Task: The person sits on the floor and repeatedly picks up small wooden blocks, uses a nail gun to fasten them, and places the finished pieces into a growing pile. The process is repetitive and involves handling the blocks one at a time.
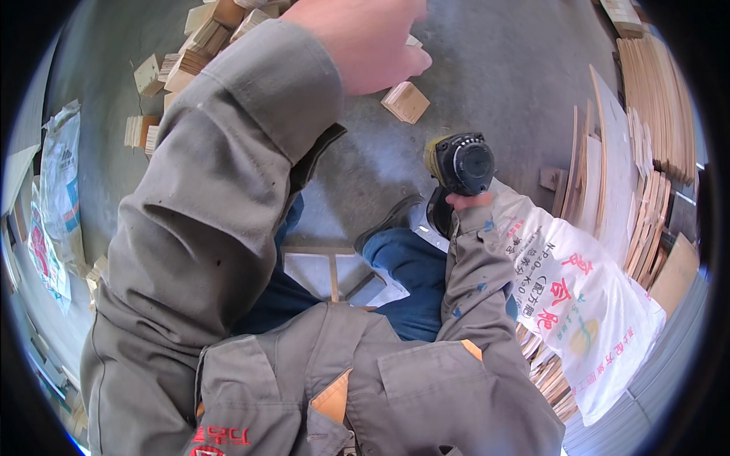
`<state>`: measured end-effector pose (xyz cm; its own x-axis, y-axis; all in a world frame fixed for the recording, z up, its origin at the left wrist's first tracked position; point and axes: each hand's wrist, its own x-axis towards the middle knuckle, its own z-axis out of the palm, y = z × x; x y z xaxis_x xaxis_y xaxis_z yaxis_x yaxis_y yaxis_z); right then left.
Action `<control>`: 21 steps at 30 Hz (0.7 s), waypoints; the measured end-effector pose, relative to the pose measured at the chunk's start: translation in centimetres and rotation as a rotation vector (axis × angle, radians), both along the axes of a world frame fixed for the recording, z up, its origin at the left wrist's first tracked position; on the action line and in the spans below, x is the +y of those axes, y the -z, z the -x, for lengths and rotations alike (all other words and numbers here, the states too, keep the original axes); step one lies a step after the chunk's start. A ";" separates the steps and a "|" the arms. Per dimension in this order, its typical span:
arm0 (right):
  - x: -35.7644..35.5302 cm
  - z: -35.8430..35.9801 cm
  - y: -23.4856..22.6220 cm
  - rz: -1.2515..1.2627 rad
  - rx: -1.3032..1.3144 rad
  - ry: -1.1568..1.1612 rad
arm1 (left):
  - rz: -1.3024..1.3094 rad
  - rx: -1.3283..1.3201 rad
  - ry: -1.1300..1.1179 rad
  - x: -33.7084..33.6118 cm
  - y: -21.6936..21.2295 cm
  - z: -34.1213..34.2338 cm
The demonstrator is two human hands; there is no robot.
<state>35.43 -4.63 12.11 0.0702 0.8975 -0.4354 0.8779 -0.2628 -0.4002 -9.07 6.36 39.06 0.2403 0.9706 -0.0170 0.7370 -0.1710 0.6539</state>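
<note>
My left arm, in a grey-brown sleeve, reaches across to the top of the picture. My left hand is partly cut off by the upper edge. Its thumb shows, but most of the fingers are out of sight. A small wooden block rests on the floor just below that hand. On the right, my right hand is closed round the dark handle of a yellow-and-black power drill, whose rounded end faces up. The drill's tip is hidden beneath its body.
Several stacked wooden blocks lie on the grey floor at the far left. A printed white woven sack covers wood pieces at the right. Long thin boards are piled beyond it. Another plastic sack lies at the left edge.
</note>
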 end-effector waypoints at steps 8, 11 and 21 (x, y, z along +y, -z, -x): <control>-1.7 0.2 1.1 0.198 -0.180 0.208 | -0.099 0.070 0.075 0.8 1.8 -1.2; -2.1 0.3 2.1 0.134 -0.197 0.207 | -0.107 0.145 0.078 1.1 2.9 -1.9; -0.6 2.1 -1.0 0.280 -0.162 0.286 | 0.128 0.325 0.146 1.1 7.2 -4.2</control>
